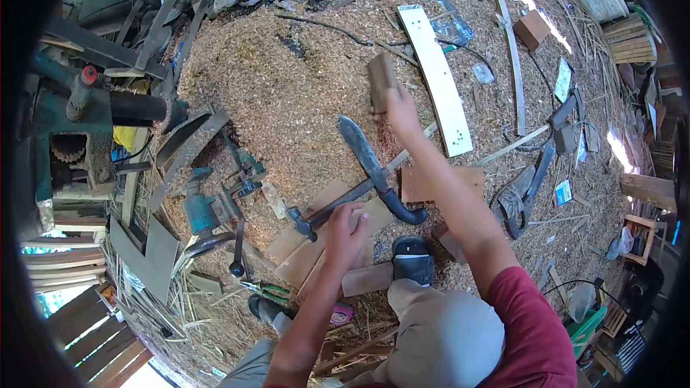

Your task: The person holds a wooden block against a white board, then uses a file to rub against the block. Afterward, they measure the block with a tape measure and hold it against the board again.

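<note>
My right hand [399,109] is stretched forward over the wood shavings, its fingers closed on the end of a brown wood block [381,80]. My left hand [348,230] is lower down, over some light boards [305,262], with thumb and forefinger apart. Its fingertips are right at the dark handle of a hammer [332,210], whose head points left. A machete [365,154] with a black curved grip lies between my two hands, its blade pointing up and left. Under my right forearm is a flat reddish-brown board [442,183].
Beyond my right hand lies a long white board [435,79]. A green vise-like tool [205,205] and pliers [264,290] are at left, near a large green machine [79,129]. A handsaw [521,194] lies at right. My sandalled foot [412,260] is close to the boards.
</note>
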The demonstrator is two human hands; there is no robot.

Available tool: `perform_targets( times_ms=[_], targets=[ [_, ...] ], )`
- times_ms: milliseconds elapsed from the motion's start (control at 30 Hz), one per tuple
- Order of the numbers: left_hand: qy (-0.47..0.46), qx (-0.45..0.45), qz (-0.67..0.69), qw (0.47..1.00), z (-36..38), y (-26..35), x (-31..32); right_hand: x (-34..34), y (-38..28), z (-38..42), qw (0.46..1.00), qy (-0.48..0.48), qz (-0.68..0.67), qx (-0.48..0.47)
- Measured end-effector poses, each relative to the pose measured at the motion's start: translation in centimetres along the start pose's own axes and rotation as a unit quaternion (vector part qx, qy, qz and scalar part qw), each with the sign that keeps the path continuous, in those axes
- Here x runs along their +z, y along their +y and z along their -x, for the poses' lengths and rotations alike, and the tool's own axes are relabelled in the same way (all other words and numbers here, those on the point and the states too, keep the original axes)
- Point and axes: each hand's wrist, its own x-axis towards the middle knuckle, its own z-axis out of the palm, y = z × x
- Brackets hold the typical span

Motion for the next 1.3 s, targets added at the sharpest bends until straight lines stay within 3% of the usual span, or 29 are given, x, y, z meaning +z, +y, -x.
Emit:
perform_targets(
  times_ms=[33,67,233,367,500,600,700,733,767,867,1000,1100,1200,1233,1300],
  targets=[
    [-0.002,0.004,0.004,1.0,-0.4,0.2,-0.1,-1.5,-0.8,0.1,0.987,-0.03,-0.139,0.081],
    [-0.007,0.009,0.008,1.0,-0.8,0.4,-0.2,-3.2,-1.3,0.6,0.97,-0.1,-0.199,0.093],
    [-0.015,-0.001,0.066,0.998,-2.1,-0.2,1.2,-9.0,-0.9,3.3,0.963,-0.132,-0.217,0.092],
    [-0.048,-0.055,0.1,0.992,-2.1,0.6,2.5,-11.7,-0.4,4.9,0.903,-0.12,-0.373,0.175],
    [-0.085,-0.057,0.105,0.989,-1.3,1.3,3.9,-13.7,-0.4,6.2,0.878,-0.127,-0.407,0.219],
    [-0.093,-0.06,0.113,0.987,-0.8,1.6,4.7,-15.0,-1.6,7.1,0.942,-0.136,-0.274,0.14],
    [-0.087,-0.071,0.117,0.987,-0.4,1.4,5.0,-17.3,-2.9,7.4,0.993,-0.082,0.048,0.074],
    [-0.084,-0.075,0.118,0.987,-0.3,1.3,5.0,-18.5,-3.1,7.3,0.983,-0.058,0.168,0.05],
    [-0.078,-0.072,0.118,0.987,-0.1,1.1,4.9,-19.6,-2.6,6.8,0.978,-0.058,0.198,0.012],
    [-0.065,-0.06,0.107,0.99,0.1,-0.2,5.0,-21.6,-3.6,7.3,0.937,-0.104,0.333,0.013],
    [-0.061,-0.057,0.068,0.994,0.3,-1.2,5.2,-21.6,-4.5,7.5,0.933,-0.165,0.318,0.022],
    [-0.065,-0.064,0.053,0.994,0.5,-0.9,5.1,-22.2,-3.1,6.3,0.964,-0.128,0.234,-0.016],
    [-0.061,-0.07,0.064,0.994,0.6,-0.5,5.3,-21.9,-4.4,6.5,0.875,0.058,0.473,-0.087],
    [-0.059,-0.071,0.071,0.993,0.5,-0.4,5.3,-22.5,-3.2,5.7,0.792,0.114,0.572,-0.178],
    [-0.055,-0.062,0.087,0.993,0.3,-0.2,5.5,-22.3,-2.2,5.5,0.832,0.136,0.502,-0.193]
  ],
)
